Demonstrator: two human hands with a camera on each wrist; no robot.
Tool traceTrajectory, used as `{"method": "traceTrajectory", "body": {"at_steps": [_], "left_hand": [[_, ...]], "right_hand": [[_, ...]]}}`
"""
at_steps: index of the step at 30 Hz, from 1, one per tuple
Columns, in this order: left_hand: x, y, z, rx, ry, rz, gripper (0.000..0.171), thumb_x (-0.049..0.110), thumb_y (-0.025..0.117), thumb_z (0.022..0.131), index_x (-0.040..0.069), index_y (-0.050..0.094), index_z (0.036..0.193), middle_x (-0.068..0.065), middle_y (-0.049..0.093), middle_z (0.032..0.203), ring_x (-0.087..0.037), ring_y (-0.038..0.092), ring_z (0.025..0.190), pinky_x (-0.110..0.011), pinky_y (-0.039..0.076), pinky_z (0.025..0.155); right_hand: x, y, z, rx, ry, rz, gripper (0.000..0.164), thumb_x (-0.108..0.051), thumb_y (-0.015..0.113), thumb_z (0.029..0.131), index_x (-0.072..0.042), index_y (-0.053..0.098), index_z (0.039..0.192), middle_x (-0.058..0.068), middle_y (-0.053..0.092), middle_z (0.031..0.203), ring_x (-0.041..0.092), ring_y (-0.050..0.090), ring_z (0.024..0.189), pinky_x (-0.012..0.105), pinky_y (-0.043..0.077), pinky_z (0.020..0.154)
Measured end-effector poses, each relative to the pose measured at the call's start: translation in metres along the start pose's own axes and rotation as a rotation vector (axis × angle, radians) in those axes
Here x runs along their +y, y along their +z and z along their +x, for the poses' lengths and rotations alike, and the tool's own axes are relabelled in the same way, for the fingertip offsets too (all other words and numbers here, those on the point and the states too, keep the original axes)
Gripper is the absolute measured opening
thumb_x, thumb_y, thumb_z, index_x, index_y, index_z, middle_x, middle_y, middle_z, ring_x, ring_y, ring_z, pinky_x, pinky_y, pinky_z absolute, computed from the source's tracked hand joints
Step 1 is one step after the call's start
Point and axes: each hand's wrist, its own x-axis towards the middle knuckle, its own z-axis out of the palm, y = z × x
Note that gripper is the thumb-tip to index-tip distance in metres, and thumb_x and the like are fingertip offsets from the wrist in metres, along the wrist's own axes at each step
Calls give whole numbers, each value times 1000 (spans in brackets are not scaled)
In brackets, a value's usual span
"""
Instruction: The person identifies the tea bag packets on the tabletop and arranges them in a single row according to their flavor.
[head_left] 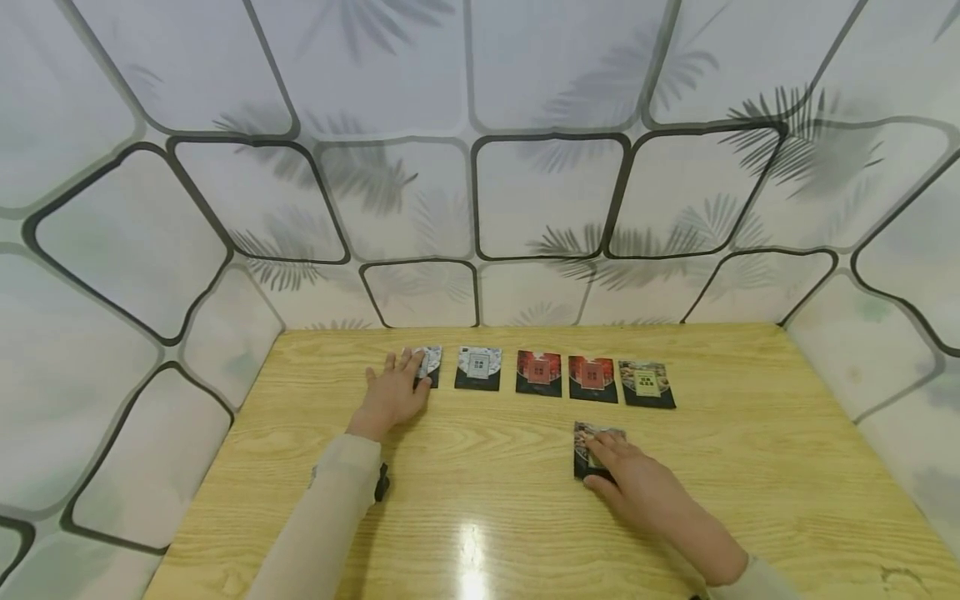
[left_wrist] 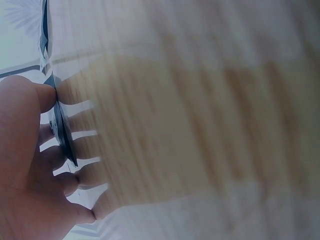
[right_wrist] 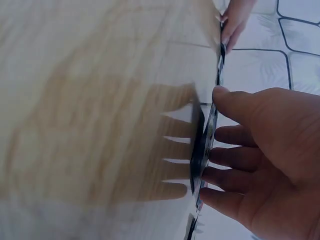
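Note:
My left hand [head_left: 392, 396] rests with spread fingers on a silver-and-black square packet [head_left: 431, 367], the leftmost of a row; in the left wrist view the thumb touches one end of this packet [left_wrist: 61, 130]. My right hand [head_left: 637, 479] lies over another packet [head_left: 583, 454], dark with a food picture, set nearer me than the row. Its fingertips cover much of the printed front, and the thumb is at the near edge. In the right wrist view the fingertips touch this packet's face [right_wrist: 207, 142], close over the table.
Along the row stand a second silver packet [head_left: 477, 368], a red packet [head_left: 538, 372], another red packet [head_left: 593, 378] and a yellow-labelled packet [head_left: 647, 383]. They lie flat on the wood-grain table [head_left: 480, 467]. Patterned fabric walls [head_left: 551, 200] rise behind it and at both sides.

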Motion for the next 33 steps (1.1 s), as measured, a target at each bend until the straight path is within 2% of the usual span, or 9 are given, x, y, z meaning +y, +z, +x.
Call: {"method": "traceTrajectory", "body": {"at_steps": [5,12,25,33], "left_hand": [[1,0,0,3,1,4,65,40,37,114,12,21,170,-19,16,176,-49,11,162,-83,9,121],[0,0,0,-4,2,3,65,40,37,114,12,20,170,-19,15,176,-49,10,162,-83,8,121],[0,-1,0,3,-1,-10,65,40,37,114,11,20,170,-20,16,176,-49,11,162,-83,8,121],[1,0,0,3,0,-13,65,39,38,114,11,21,170,-21,16,176,-50,10,162,-84,8,120]], "right_hand": [[3,0,-2,-12,21,20,59,-30,70,102,-2,56,152,25,51,158,49,49,145,64,48,111],[12,-2,-7,-12,68,80,58,-37,67,104,-5,58,151,26,51,157,50,52,142,66,48,110],[31,-5,-14,71,132,70,51,-33,71,102,-6,64,145,26,59,150,52,56,137,67,51,105],[46,-11,-17,47,200,69,55,-39,71,101,-3,63,142,30,62,144,53,63,124,67,55,97]]}}
